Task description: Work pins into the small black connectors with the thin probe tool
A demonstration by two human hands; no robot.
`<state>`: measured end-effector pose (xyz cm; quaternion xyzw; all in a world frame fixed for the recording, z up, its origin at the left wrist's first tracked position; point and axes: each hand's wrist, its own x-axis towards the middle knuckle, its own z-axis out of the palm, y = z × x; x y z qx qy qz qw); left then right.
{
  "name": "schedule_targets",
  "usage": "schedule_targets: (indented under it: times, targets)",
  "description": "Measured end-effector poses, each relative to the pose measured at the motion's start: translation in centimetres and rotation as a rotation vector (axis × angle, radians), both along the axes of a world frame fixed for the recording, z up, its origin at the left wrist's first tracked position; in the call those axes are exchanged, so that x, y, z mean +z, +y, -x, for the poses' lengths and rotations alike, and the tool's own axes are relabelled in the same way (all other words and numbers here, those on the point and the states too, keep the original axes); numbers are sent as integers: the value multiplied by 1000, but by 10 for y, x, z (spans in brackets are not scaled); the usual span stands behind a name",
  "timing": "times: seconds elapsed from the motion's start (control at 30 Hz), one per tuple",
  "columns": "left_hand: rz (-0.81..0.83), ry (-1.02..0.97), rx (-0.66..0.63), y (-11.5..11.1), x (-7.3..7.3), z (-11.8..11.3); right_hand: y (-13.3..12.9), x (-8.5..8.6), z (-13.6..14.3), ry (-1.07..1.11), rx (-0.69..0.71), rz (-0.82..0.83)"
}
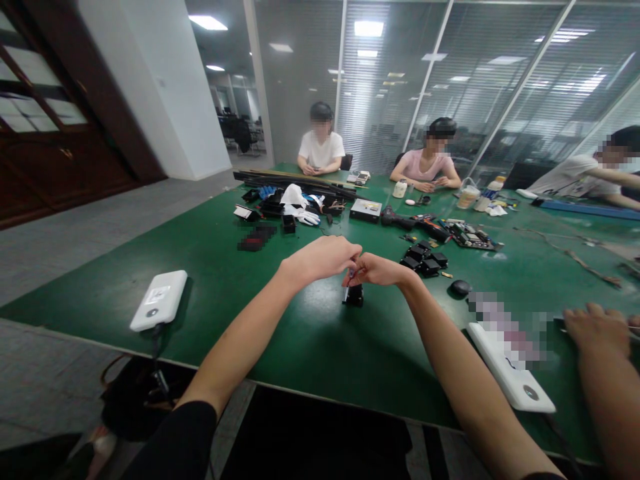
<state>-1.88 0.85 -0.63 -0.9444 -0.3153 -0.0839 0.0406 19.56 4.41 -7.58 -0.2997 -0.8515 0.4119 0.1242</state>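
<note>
Over the middle of the green table [250,293], my left hand [325,257] is bent down at the wrist with its fingers closed together. My right hand [377,269] meets it from the other side, its fingers also pinched. Both sets of fingertips come together just above a small black box-like part [355,296] with a pale edge on its left side. What the fingertips hold is too small and too hidden to name. The black part stands on the table directly below my right fingers.
Several black blocks [425,259] and a black mouse [460,288] lie to the right. Farther back are a power drill [415,221], a circuit board [470,235] and white gloves [300,207]. White power banks [160,300] flank me. A co-worker's hand [600,333] is at right; people sit opposite.
</note>
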Motion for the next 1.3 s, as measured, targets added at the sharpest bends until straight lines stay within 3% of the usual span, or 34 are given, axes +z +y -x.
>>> schedule_targets:
  times: [0.27,0.53,0.73,0.9,1.0,1.2,1.3]
  targets:
    - [-71,53,105,-2,-2,-4,0,-2,2,-43,-108,-73]
    - [61,-53,-87,-2,2,2,3,-5,-3,4,-10,15]
    - [-17,6,22,-2,2,1,-4,2,0,-51,-21,14]
    - [-96,75,86,-4,0,-3,-3,-4,5,-92,-120,-48]
    - [-96,67,106,-3,-2,-2,0,-8,6,-54,-107,-46]
    - [70,-33,-99,1,-2,3,0,-12,3,10,-19,2]
    - [84,-39,-112,2,-3,4,-1,-9,3,0,43,-17]
